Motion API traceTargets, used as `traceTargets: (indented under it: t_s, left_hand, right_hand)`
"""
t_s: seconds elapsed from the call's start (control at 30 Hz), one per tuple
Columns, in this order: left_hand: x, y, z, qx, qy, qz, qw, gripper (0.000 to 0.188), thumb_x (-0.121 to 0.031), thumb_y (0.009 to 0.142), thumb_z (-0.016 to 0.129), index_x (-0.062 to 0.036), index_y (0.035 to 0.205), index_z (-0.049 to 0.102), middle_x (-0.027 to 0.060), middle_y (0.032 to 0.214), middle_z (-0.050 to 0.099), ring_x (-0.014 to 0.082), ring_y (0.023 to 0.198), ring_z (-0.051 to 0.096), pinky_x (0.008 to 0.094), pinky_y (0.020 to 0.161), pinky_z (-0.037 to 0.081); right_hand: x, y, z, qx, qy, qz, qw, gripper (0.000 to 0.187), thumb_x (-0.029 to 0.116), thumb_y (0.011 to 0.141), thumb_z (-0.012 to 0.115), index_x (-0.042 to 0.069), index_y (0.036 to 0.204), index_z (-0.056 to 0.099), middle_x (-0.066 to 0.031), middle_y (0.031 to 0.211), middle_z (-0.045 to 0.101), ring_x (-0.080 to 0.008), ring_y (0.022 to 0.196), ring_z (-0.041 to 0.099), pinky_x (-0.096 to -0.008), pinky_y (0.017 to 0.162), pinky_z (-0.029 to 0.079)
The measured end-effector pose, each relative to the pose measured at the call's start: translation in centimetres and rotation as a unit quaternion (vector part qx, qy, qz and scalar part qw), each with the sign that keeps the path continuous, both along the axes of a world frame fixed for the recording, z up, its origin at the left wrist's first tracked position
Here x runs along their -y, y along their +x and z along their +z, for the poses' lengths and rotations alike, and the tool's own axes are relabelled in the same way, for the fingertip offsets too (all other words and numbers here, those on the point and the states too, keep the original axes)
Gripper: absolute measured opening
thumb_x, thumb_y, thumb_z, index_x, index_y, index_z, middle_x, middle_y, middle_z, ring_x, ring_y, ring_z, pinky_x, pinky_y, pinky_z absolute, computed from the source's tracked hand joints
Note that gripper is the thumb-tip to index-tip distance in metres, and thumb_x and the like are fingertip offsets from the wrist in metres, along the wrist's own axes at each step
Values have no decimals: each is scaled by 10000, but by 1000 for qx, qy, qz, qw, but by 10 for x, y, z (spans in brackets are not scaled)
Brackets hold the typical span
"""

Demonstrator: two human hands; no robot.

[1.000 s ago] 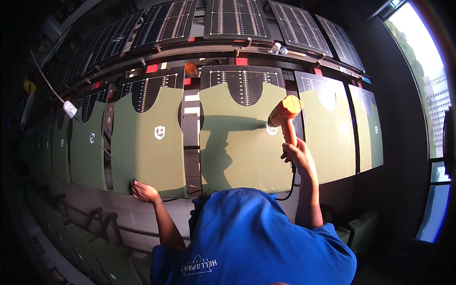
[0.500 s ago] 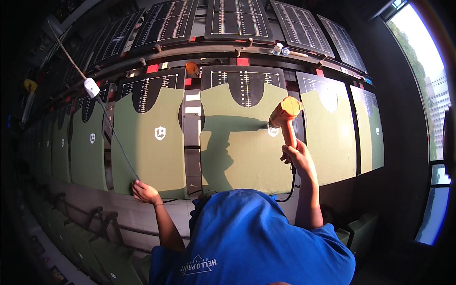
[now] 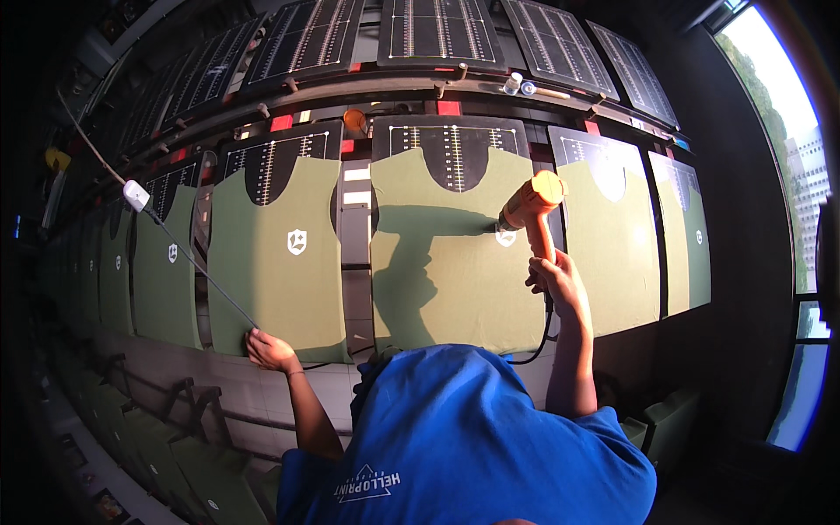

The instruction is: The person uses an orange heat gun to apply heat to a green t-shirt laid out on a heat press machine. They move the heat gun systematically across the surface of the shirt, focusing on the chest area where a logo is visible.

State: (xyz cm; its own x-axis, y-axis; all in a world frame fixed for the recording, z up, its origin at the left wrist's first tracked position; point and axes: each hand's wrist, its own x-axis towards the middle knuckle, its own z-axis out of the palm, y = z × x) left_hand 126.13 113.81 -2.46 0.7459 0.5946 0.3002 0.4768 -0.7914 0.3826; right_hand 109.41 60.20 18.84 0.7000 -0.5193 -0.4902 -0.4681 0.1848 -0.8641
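My right hand is closed round the handle of an orange heat gun. The gun's dark nozzle is close over a white shield print on a green shirt panel; whether it touches cannot be told. A broad shadow of gun and hand falls across that panel. To the left, my left hand pinches a dark power cord near the lower edge of another green panel. The cord slants up and left to a white plug connector.
More green panels lie on black printing boards with ruled scales, in a row. Behind runs a rail with a small bottle and a tape roll. Beyond it stand more dark boards. A window is at right.
The white connector and its cord have swung left and downward. The heat gun has shifted slightly right and up, its nozzle still by the print. Both hands keep their hold.
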Motion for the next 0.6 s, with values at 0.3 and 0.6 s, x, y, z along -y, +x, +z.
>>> traceTargets:
  t_s: [0.3,0.6]
  left_hand:
    - [-3,-1,-4,5,5,-1,1000,444,-434,1013,392,-106,1142,663,45,1291,611,313,1189,518,462,989,382]
    - [3,-2,2,13,10,6,1000,432,-432,1000,418,-104,1121,671,53,1275,619,327,1155,528,456,968,397]
  right_hand:
    - [-3,-7,-2,-6,-34,-7,999,209,226,861,636,47,918,544,-12,726,567,-126,612,603,-271,553,493]
    - [-2,-12,-10,8,-49,-25,998,222,236,861,643,43,903,544,-13,706,561,-127,604,602,-267,542,489]
